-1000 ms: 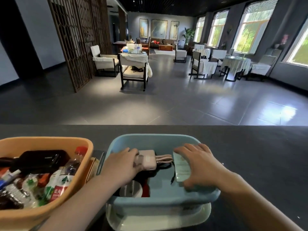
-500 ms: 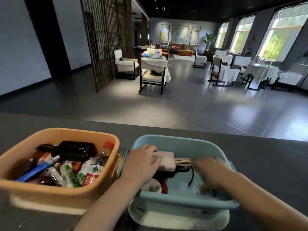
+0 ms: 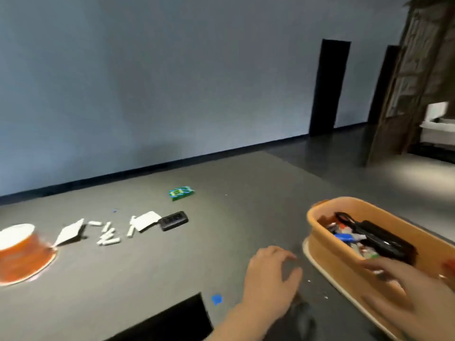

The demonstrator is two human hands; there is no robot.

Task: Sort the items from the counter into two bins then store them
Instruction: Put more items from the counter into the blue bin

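Across the lower right of the head view, an orange bin [image 3: 344,264] stands on the grey tabletop [image 3: 147,267], resting on a pale lid or tray whose edge shows beneath it. It is filled with mixed items: a black case [image 3: 386,239] lies on top, with blue pens [image 3: 347,236] and other small things beside it, too blurred to name. The right hand [image 3: 403,289] reaches over the near rim of the bin at the lower right edge of the frame; it is heavily motion-blurred, so I cannot tell whether it grips anything. The left hand [image 3: 270,274] hovers over the tabletop just left of the bin, at lower centre, fingers loosely curled and holding nothing.

Toward the left of the frame more items lie on the tabletop. A green packet [image 3: 181,192] sits alone at centre. Nearer, a small black device [image 3: 173,220] touches a white card [image 3: 147,220], and a scatter of small white pieces [image 3: 108,236] runs left to another white card [image 3: 70,233]. At the far left edge stands an orange cup [image 3: 21,252] with a white rim. A blue scrap [image 3: 216,299] lies near the left wrist, beside a dark opening [image 3: 172,321] at the bottom edge.
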